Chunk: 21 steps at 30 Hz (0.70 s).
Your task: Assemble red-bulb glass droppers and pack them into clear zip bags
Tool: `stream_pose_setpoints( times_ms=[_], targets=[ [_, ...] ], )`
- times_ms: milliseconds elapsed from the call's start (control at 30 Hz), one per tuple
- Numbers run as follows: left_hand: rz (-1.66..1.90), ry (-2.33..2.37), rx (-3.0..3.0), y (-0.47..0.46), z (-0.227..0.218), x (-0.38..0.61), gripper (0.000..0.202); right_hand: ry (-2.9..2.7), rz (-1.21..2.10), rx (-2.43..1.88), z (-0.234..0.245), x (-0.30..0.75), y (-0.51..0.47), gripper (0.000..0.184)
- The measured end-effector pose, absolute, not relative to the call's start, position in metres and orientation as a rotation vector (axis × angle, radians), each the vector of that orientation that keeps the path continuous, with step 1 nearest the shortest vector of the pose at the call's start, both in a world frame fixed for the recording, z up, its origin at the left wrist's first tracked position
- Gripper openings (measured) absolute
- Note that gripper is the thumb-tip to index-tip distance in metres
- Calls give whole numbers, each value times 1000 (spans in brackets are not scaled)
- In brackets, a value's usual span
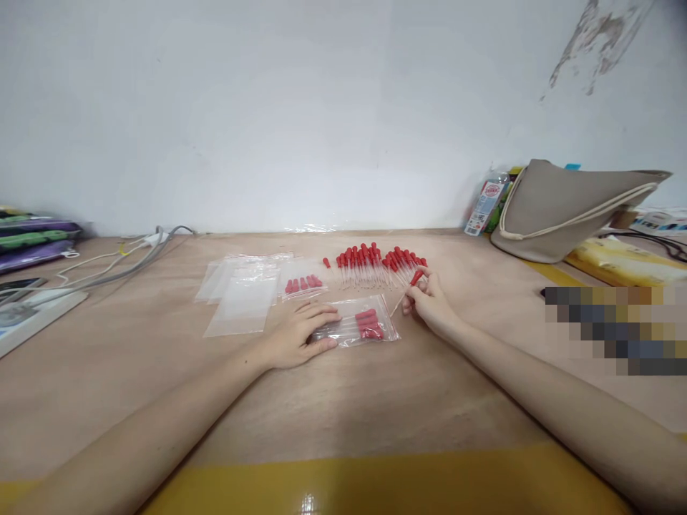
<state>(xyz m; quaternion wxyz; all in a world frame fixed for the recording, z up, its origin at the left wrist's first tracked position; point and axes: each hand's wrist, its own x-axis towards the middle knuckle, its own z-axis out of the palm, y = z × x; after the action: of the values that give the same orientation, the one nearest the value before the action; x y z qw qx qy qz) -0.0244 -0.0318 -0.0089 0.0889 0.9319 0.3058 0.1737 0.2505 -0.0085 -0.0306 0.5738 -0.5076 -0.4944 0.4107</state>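
Note:
A clear zip bag (348, 336) lies flat on the table with several red-bulbed droppers inside, their bulbs toward its right end. My left hand (300, 332) rests on the bag's left end, thumb and fingers stretched out and apart. Just right of the bag, my right hand (432, 304) pinches a single dropper (416, 277) near its red bulb, the thin clear tube slanting down toward the bag's opening. Behind the hands lies a spread of loose droppers (362, 261) with red bulbs pointing away from me. One red bulb (326, 263) sits apart at their left.
Left of the droppers are another filled bag (303, 285) and several flat clear bags (241, 304). Cables (144, 250) and a white power strip (37, 322) lie at the far left. A grey pouch (563, 207), a bottle (486, 204) and a yellow packet (622, 261) stand or lie at the right.

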Motion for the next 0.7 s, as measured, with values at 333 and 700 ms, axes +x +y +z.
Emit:
stream_pose_setpoints(
  times_ms=[333,700],
  targets=[
    [522,907,2760,-32,-9,-25,41,-1010,1014,-1018,-34,239,-12,45],
    [522,913,2746,-35,-7,-24,47,-1628,1147,-1116,-36,251,-16,28]
  ],
)
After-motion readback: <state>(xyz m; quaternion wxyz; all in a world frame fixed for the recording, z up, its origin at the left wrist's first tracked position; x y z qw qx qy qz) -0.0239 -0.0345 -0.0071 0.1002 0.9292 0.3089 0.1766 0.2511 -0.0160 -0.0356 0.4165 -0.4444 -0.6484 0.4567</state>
